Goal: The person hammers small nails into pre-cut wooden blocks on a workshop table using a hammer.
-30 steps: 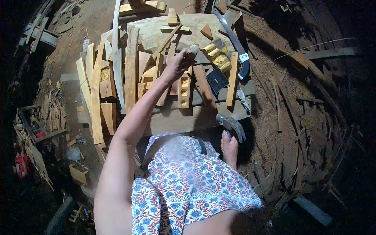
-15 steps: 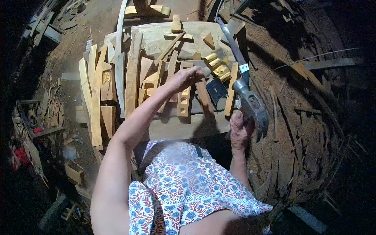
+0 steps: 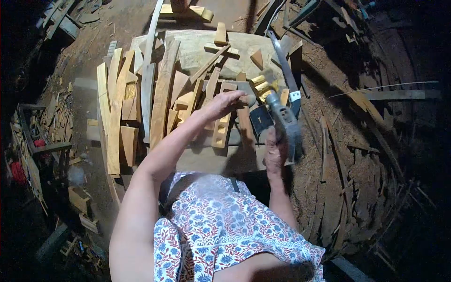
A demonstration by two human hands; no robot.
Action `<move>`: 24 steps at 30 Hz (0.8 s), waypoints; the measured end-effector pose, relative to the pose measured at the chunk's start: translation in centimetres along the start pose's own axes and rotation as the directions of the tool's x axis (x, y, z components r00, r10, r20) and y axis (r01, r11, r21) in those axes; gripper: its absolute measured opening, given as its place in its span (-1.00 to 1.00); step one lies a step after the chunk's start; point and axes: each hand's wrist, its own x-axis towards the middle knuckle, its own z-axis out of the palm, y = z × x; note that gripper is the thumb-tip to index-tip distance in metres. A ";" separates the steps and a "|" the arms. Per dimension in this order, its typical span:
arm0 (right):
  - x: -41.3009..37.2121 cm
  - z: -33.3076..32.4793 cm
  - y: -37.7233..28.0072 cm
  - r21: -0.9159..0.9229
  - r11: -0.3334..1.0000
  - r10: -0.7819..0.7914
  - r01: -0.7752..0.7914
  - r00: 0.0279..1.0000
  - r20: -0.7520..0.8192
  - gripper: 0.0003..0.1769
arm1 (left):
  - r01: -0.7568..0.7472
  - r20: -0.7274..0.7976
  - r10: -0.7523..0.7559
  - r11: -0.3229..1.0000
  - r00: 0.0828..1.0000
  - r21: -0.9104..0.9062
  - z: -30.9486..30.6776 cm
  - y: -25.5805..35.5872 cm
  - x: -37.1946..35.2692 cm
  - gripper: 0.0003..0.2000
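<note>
Gripping a hammer [image 3: 283,121], right hand [image 3: 276,151] flanks wooden handle [image 3: 248,99] in left hand [image 3: 224,104].

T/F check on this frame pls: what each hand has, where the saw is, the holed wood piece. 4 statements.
1. The right hand grips a hammer. True.
2. The left hand is empty. False: it is closed around a wooden-handled tool.
3. The saw hangs on a wall. False: it lies along the right side of the workbench.
4. The wood piece with cut holes lies on the workbench just below the left hand. True.
</note>
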 end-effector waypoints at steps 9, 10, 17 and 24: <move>-0.5 -0.2 6.1 -0.029 1.000 0.005 0.000 0.986 0.168 -0.71 | 0.193 -0.112 -0.214 0.966 0.970 -0.174 -2.5 -2.0 0.5 -0.73; -1.1 -0.9 6.2 -0.094 0.995 0.049 -0.034 0.985 0.168 -0.72 | 0.240 -0.187 -0.287 0.941 0.940 -0.236 -3.1 -2.5 0.4 -0.76; -3.5 -2.7 6.3 0.097 0.939 0.332 -0.330 0.943 0.002 -0.58 | 0.230 -0.244 -0.341 0.891 0.908 -0.391 -3.9 -0.5 -1.0 -0.65; -4.4 -3.2 6.2 0.164 0.916 0.372 -0.366 0.928 -0.002 -0.63 | 0.281 -0.006 -0.329 0.814 0.944 -0.509 -2.3 -1.6 -0.6 -0.61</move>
